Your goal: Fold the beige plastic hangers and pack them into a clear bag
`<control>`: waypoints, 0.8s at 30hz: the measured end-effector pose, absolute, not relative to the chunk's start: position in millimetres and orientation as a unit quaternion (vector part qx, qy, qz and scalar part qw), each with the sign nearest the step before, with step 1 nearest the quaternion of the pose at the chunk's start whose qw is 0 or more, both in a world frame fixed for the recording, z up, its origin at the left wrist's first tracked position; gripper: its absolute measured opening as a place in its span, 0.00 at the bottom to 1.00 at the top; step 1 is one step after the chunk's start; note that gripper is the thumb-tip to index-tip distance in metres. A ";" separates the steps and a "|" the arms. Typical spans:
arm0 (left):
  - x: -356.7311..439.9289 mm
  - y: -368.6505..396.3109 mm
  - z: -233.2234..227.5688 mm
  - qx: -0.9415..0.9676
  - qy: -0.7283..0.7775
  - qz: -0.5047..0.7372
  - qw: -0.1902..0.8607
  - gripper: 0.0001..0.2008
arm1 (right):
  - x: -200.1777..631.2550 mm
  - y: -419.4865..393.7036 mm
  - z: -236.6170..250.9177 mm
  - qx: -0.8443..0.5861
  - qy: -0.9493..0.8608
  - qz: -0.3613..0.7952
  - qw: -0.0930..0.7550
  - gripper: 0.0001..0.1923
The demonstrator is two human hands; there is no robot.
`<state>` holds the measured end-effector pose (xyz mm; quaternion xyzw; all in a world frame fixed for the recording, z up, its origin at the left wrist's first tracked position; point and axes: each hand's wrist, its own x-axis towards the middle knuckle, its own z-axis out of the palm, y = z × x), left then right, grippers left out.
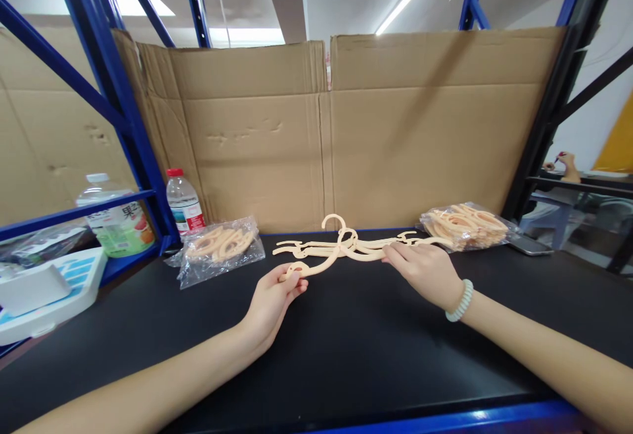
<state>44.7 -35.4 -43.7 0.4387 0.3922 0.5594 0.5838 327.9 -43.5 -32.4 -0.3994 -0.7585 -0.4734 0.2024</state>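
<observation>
A cream plastic clothes hanger (324, 265) is held up between my two hands, its hook pointing upward. My left hand (277, 294) pinches the hanger's left end, thumb on top. At its right arm, my right hand (424, 268) has the fingers closed round it; the fingertips are partly hidden. Behind this one, more cream hangers (309, 245) lie overlapped on the black tabletop (316, 361). How many there are I cannot tell. A pale coiled band sits on my right wrist.
At left lies a clear bag of folded hangers (220, 244), beside a red-capped bottle (184, 202). Another bag of hangers (465, 224) and a phone (530, 245) are at right. Cardboard (257, 150) walls the back. Far right, another person's hand (568, 162) shows.
</observation>
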 end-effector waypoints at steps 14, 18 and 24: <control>44.8 -34.1 -45.1 0.450 0.393 0.559 0.575 0.08 | 324.6 -42.3 -39.0 -0.508 -0.757 -0.364 0.189 0.09; 45.3 -35.1 -45.1 0.457 0.388 0.557 0.575 0.05 | 323.8 -43.0 -38.9 -0.529 -0.745 -0.358 0.189 0.09; 46.7 -35.8 -42.2 0.415 0.401 0.566 0.588 0.04 | 320.7 -44.4 -37.3 -0.526 -0.764 -0.297 0.225 0.09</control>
